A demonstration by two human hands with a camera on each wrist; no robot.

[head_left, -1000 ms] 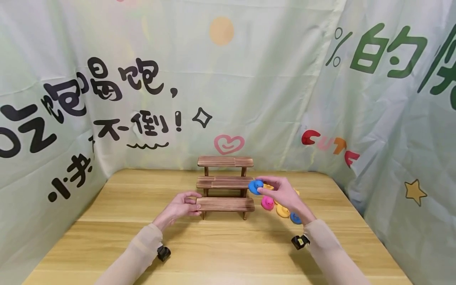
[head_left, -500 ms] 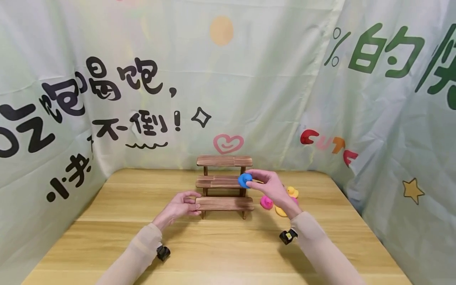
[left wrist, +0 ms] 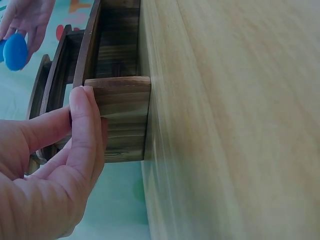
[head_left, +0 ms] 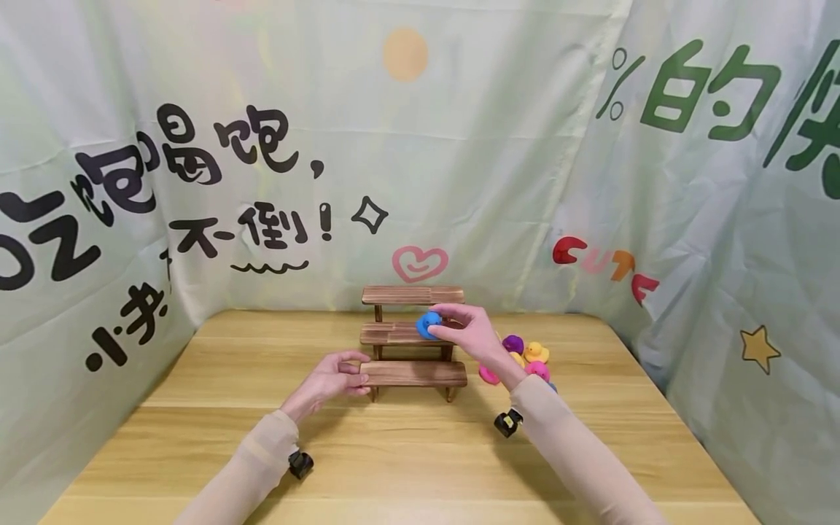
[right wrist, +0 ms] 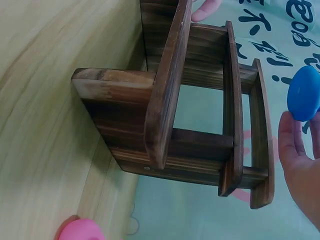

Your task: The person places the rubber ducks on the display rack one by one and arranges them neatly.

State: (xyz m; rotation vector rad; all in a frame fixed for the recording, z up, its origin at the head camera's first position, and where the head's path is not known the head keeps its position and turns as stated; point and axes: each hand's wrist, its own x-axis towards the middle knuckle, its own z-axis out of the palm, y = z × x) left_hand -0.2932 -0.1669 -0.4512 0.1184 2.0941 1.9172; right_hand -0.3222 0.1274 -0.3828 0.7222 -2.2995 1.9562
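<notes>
A small wooden three-step display stand [head_left: 413,375] stands on the table. My left hand [head_left: 330,381] pinches the left end of its lowest board; the left wrist view shows thumb and fingers [left wrist: 82,130] at that board's corner. My right hand [head_left: 469,332] holds a blue rubber duck [head_left: 428,325] between thumb and fingers. In the head view the duck overlaps the right half of the middle board. From the right wrist, the duck [right wrist: 304,94] shows its rounded blue underside, apart from the boards.
Right of the stand, partly behind my right forearm, sits a group of rubber ducks, among them a purple duck [head_left: 513,343], a yellow duck [head_left: 537,353] and a pink duck [head_left: 538,371]. A printed cloth backdrop [head_left: 499,182] surrounds the wooden table [head_left: 407,467].
My right hand has carried the blue duck leftward and slightly up, from beside the stand to the middle board. The left hand has stayed at the lowest board's end.
</notes>
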